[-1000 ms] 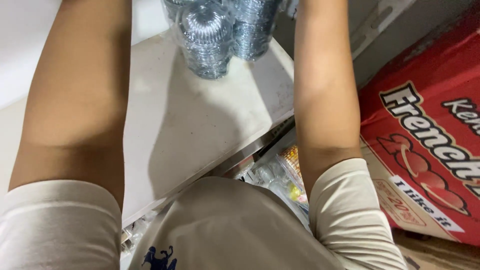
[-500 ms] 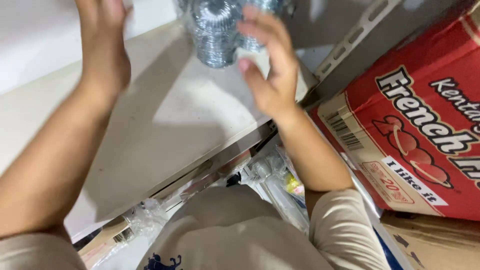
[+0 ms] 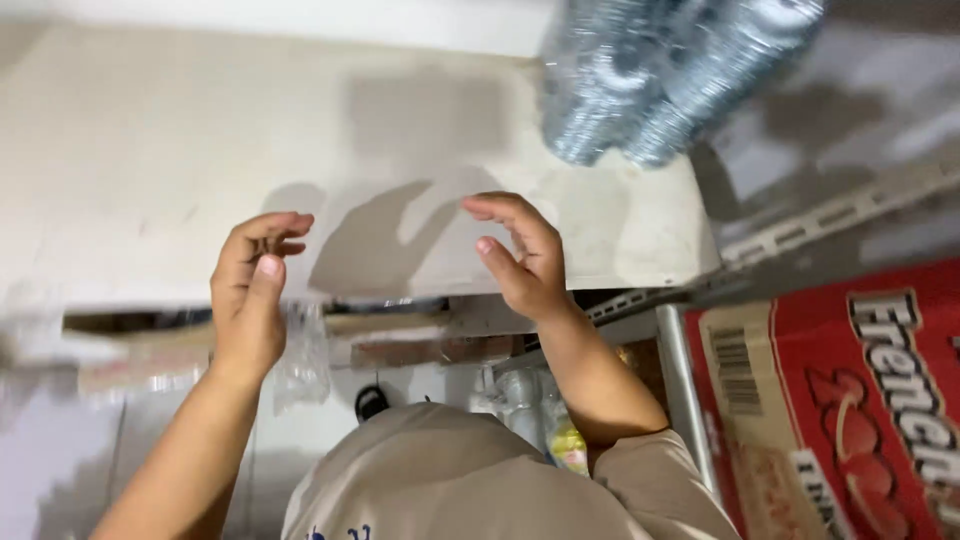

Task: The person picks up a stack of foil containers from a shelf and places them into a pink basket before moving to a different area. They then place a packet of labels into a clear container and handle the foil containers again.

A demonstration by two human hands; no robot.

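The left hand (image 3: 250, 300) is raised in front of the front edge of a pale shelf board (image 3: 180, 180). Its fingers (image 3: 265, 235) are curled loosely inward and the thumb stands straight beside them, so the hand is half open. It holds nothing. The fingertips are just at the edge of the board, but the picture is blurred there and I cannot tell if they touch it.

The right hand (image 3: 525, 255) is also up, with the palm turned toward the left hand. Its fingers (image 3: 490, 207) are stretched and a little bent, spread apart, and they hold nothing. They lie over the front part of the shelf board, and a dark shadow of the hand falls on the board just left of the fingers.

Beyond the right fingertips, further back on the board and a little to the right, stand two stacks of shiny foil cups (image 3: 650, 80). They are well apart from both hands. The stacks lean close to each other and look pressed together.

Below the left fingers, under the board, hangs a clear plastic bag (image 3: 300, 350). Below the right wrist there are some clear packets (image 3: 530, 400) on a lower level. To the right of the right forearm a grey metal shelf post (image 3: 680, 390) goes down, and beside it stands a red cardboard box (image 3: 840, 400) with a picture of fried food.
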